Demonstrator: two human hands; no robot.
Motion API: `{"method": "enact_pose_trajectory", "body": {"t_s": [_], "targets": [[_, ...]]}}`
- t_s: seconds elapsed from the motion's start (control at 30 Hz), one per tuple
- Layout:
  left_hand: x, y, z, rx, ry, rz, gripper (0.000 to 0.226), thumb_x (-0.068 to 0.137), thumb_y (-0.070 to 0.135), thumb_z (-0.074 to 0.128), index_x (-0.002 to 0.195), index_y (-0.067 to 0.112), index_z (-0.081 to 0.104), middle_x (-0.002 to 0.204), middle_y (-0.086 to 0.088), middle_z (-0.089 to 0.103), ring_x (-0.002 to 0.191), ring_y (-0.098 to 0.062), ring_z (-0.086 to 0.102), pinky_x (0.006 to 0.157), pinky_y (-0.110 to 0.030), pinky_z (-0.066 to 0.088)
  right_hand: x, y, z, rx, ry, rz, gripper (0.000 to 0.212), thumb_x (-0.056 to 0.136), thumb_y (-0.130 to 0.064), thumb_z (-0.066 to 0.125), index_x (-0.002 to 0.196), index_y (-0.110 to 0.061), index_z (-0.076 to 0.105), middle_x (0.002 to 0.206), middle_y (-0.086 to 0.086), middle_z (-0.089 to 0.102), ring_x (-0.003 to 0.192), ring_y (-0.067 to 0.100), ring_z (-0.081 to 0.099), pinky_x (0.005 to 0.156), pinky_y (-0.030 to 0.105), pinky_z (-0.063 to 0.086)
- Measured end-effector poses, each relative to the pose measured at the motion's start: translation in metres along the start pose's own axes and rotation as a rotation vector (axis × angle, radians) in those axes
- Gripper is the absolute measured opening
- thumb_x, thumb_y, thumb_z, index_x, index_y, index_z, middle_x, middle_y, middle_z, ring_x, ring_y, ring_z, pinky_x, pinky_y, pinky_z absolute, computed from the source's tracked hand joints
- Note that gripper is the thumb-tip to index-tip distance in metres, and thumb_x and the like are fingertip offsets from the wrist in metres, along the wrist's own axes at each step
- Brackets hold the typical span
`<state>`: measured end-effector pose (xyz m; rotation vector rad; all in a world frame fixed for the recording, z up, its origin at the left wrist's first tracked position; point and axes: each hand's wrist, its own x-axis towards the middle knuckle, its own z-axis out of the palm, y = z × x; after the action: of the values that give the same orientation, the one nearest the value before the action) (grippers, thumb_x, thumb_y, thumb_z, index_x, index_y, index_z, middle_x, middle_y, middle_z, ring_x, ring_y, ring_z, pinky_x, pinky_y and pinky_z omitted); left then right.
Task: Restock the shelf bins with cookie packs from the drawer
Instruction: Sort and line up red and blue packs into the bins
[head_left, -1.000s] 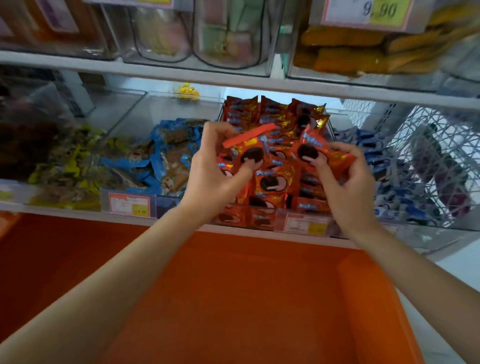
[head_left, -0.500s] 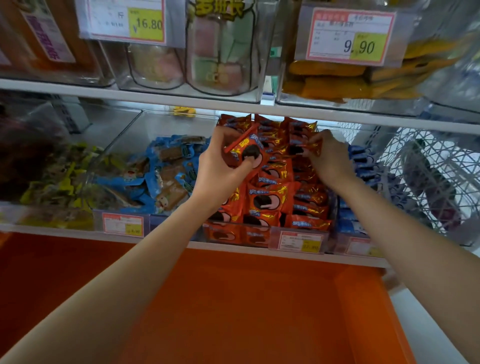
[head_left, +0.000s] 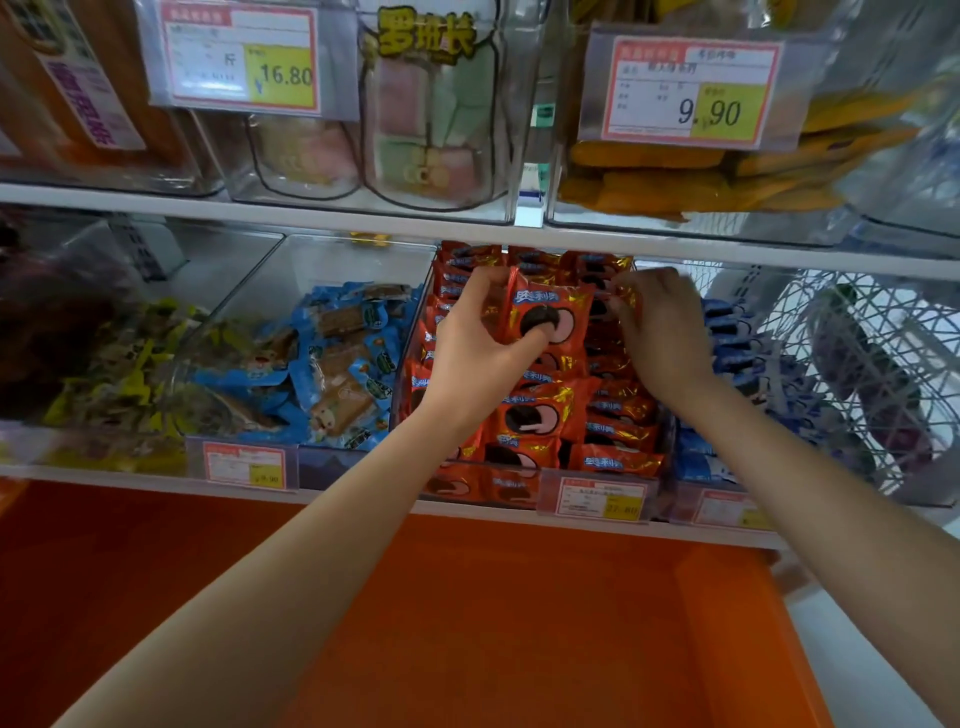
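A clear shelf bin (head_left: 415, 358) in the middle of the lower shelf is packed with several red cookie packs (head_left: 535, 415). My left hand (head_left: 478, 348) grips a few red cookie packs (head_left: 545, 317) upright over the back of that bin, thumb across the cookie picture. My right hand (head_left: 660, 327) is deep in the bin's right side and pinches the gold-trimmed edge of another red pack (head_left: 621, 296). The orange drawer (head_left: 519, 623) lies open below the shelf; the part in view holds no packs.
Left of the cookie bin stands a bin of blue snack packs (head_left: 343, 358), further left one with yellow-wrapped snacks (head_left: 119, 364). Blue packs (head_left: 727, 364) and a white wire basket (head_left: 852, 374) are on the right. The upper shelf (head_left: 467, 228) hangs just above my hands.
Both hands have moved up and further back into the red cookie bin with their packs. The view has tilted upward, showing more of the upper shelf.
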<state>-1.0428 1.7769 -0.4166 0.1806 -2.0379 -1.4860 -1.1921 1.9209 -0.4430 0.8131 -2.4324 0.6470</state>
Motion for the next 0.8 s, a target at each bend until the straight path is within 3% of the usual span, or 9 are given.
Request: {"method": "enact_pose_trajectory", "body": {"t_s": [0.13,0.27,0.33,0.4,0.47,0.57,0.63,0.7,0.8], "targets": [[0.005,-0.003,0.006,0.024,-0.043,-0.005,0.041,0.080,0.019,0.076,0.115,0.017,0.055,0.100,0.006,0.067,0.092,-0.003,0.064,0.081,-0.022,0.053,-0.039,-0.037,-0.041,0.709,-0.106,0.120,0.024,0.102,-0.025,0.038,0.121,-0.021,0.051,0.099,-0.011,0.059,0.083,-0.008,0.058,0.072,0.007,0.042],[0.004,-0.007,0.014,0.029,-0.153,-0.028,0.046,0.081,0.022,0.075,0.121,0.016,0.054,0.109,0.003,0.066,0.101,-0.007,0.063,0.090,-0.031,0.053,-0.053,-0.046,-0.053,0.938,-0.273,0.232,0.041,0.085,-0.033,0.060,0.123,-0.028,0.044,0.109,-0.020,0.057,0.094,-0.016,0.058,0.075,0.006,0.047],[0.003,-0.008,0.016,0.121,-0.191,-0.009,0.052,0.083,0.027,0.072,0.129,0.016,0.050,0.120,0.002,0.062,0.111,-0.009,0.057,0.097,-0.032,0.048,-0.048,-0.038,-0.053,0.910,-0.255,0.246,0.045,0.077,-0.031,0.069,0.118,-0.025,0.052,0.109,-0.013,0.063,0.096,-0.007,0.063,0.079,0.014,0.052],[0.003,-0.012,0.014,0.395,-0.201,0.109,0.054,0.088,0.036,0.065,0.136,0.018,0.046,0.131,0.001,0.054,0.123,-0.014,0.047,0.105,-0.033,0.037,-0.043,-0.026,-0.051,0.819,-0.176,0.247,0.036,0.076,-0.031,0.072,0.107,-0.023,0.057,0.103,-0.010,0.066,0.096,0.004,0.065,0.086,0.024,0.053],[0.000,-0.017,0.010,0.674,-0.235,0.229,0.052,0.093,0.042,0.054,0.138,0.019,0.044,0.136,-0.001,0.049,0.127,-0.020,0.040,0.106,-0.036,0.027,-0.037,-0.014,-0.049,0.631,-0.038,0.240,0.027,0.083,-0.028,0.072,0.101,-0.017,0.054,0.091,-0.008,0.063,0.089,0.014,0.065,0.078,0.029,0.051],[-0.005,-0.027,0.007,0.855,-0.299,0.274,0.054,0.091,0.048,0.037,0.134,0.017,0.050,0.130,-0.004,0.053,0.121,-0.024,0.045,0.101,-0.037,0.030,-0.024,0.000,-0.039,0.253,-0.012,0.197,0.035,0.088,-0.032,0.066,0.107,-0.007,0.048,0.086,0.001,0.057,0.077,0.020,0.056,0.062,0.027,0.037],[-0.006,-0.030,0.009,0.884,-0.295,0.280,0.054,0.090,0.047,0.034,0.128,0.015,0.055,0.124,-0.005,0.057,0.116,-0.025,0.050,0.098,-0.037,0.034,-0.014,0.003,-0.027,0.108,-0.083,0.169,0.042,0.088,-0.038,0.065,0.110,-0.006,0.047,0.085,0.005,0.057,0.079,0.025,0.057,0.062,0.031,0.038],[-0.006,-0.030,0.010,0.905,-0.298,0.288,0.053,0.090,0.046,0.033,0.127,0.015,0.056,0.123,-0.006,0.057,0.115,-0.025,0.050,0.097,-0.038,0.035,-0.006,0.008,-0.014,0.003,-0.143,0.168,0.048,0.088,-0.044,0.062,0.112,-0.005,0.049,0.093,0.011,0.060,0.093,0.031,0.057,0.075,0.039,0.045],[-0.005,-0.031,0.010,0.934,-0.312,0.293,0.047,0.095,0.043,0.039,0.129,0.014,0.053,0.126,-0.007,0.056,0.117,-0.025,0.049,0.099,-0.039,0.034,0.000,0.011,-0.004,-0.104,-0.233,0.200,0.053,0.091,-0.048,0.054,0.118,-0.003,0.050,0.111,0.018,0.060,0.113,0.036,0.048,0.091,0.043,0.037]]}}
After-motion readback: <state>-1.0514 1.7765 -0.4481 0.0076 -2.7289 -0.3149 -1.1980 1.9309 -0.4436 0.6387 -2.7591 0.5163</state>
